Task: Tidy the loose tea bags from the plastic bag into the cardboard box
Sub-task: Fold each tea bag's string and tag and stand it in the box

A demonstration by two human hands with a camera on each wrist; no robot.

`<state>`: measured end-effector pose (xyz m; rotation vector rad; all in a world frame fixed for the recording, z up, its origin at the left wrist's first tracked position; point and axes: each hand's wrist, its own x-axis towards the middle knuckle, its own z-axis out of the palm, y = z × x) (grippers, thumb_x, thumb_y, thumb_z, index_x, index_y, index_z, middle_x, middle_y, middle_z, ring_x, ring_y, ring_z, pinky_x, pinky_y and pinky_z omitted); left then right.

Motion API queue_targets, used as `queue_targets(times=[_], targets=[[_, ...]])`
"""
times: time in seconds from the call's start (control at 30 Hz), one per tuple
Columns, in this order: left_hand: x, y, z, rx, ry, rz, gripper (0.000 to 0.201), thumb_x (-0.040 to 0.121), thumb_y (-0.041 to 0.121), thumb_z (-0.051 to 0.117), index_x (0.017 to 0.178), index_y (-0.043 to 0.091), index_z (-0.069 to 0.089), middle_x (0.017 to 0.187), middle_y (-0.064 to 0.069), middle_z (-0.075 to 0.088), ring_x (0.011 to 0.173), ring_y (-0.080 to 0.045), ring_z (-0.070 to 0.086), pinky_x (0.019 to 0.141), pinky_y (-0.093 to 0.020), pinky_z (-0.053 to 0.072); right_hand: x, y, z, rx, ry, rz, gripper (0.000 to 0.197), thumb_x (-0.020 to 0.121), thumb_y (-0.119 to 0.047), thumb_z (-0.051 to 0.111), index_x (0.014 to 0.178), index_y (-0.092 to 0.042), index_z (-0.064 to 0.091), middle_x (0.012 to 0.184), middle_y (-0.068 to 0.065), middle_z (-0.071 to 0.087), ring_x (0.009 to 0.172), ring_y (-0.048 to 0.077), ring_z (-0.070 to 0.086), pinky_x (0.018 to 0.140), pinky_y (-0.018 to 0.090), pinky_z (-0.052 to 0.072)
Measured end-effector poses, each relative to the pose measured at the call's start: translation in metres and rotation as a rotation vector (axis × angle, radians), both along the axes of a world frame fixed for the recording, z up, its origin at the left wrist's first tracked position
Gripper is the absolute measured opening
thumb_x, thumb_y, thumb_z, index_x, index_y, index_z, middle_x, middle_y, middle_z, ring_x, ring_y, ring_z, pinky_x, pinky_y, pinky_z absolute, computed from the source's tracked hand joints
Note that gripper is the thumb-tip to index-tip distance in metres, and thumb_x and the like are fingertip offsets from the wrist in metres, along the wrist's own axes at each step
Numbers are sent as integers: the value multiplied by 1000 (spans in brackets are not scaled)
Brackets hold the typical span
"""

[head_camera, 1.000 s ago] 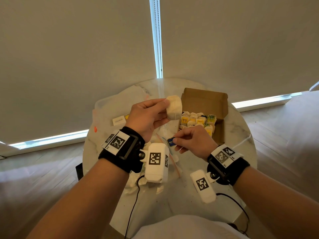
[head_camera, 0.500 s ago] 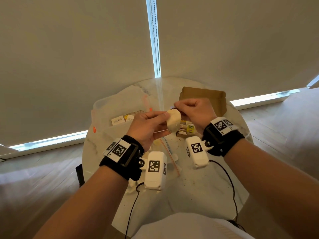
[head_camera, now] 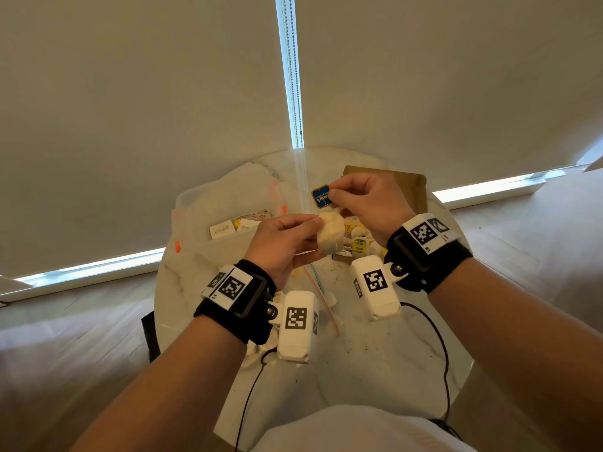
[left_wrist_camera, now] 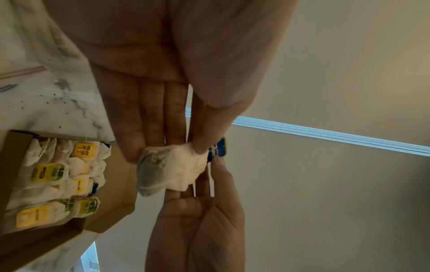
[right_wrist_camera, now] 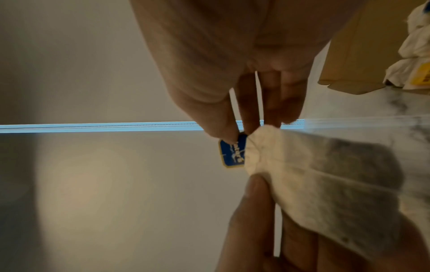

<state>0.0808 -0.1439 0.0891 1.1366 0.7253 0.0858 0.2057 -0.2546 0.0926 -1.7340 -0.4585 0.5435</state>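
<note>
My left hand (head_camera: 287, 243) pinches a white tea bag (head_camera: 331, 232) between thumb and fingers, held above the table in front of the cardboard box (head_camera: 408, 187). The same tea bag (left_wrist_camera: 170, 169) fills the middle of the left wrist view. My right hand (head_camera: 362, 203) pinches its blue paper tag (head_camera: 321, 196) just above the bag; the blue tag (right_wrist_camera: 232, 152) also shows in the right wrist view. The open box (left_wrist_camera: 111, 184) holds several tea bags with yellow and green tags (left_wrist_camera: 83, 150). The clear plastic bag (head_camera: 222, 203) lies at the left with a few bags inside.
A round white marble table (head_camera: 359, 360) carries everything. Loose tea bags and a red-and-blue zip strip (head_camera: 321, 288) lie near my left wrist. Pale roller blinds stand close behind the table. Black cables hang off the near edge.
My right hand rose from the table near the box front to above the tea bag, carrying the blue tag. My left hand kept the tea bag, lowering it slightly toward the box.
</note>
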Motion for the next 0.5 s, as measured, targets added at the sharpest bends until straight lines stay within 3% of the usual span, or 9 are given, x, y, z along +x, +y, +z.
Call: queue_targets(times=[0.1,0.2,0.27,0.33,0.43,0.5], targets=[[1,1,0,-8,3,11,9,92,11,67,98,7,71,82,-9,74,70,-20,72,58,-27,57,-3,-4,2,3,-83,30,10,87,-15,71,87,-25,73,74,-1,69,61,7,57,59,21,48],[1,2,1,-13,-4,23,9,92,11,67,98,6,71,80,-9,74,69,-19,72,58,-27,57,-7,-10,4,69,-49,107,9,90,-8,67,91,-14,73,69,6,70,54,17,55,50,25,45],[1,2,2,-8,-9,19,10,92,12,67,98,6,71,79,-8,74,68,-18,72,57,-26,57,-8,-15,5,109,-16,157,11,92,-6,63,94,-3,73,78,15,72,61,27,61,54,29,51],[2,2,3,-7,-12,16,11,92,13,67,99,6,72,79,-8,75,69,-19,72,58,-26,57,-9,-20,5,143,38,170,16,93,-9,62,95,3,72,81,19,72,64,28,65,59,31,54],[3,3,2,-13,-13,13,11,93,14,66,100,7,71,84,-11,75,74,-21,72,60,-28,58,-9,-25,3,64,-71,173,13,89,-8,69,100,-3,73,72,14,72,57,19,63,58,27,55],[4,3,2,-11,-17,8,11,93,14,66,100,7,71,88,-12,75,76,-21,73,62,-29,59,-9,-27,0,13,-116,182,23,87,-10,71,110,-9,70,69,8,72,57,18,64,58,26,55]])
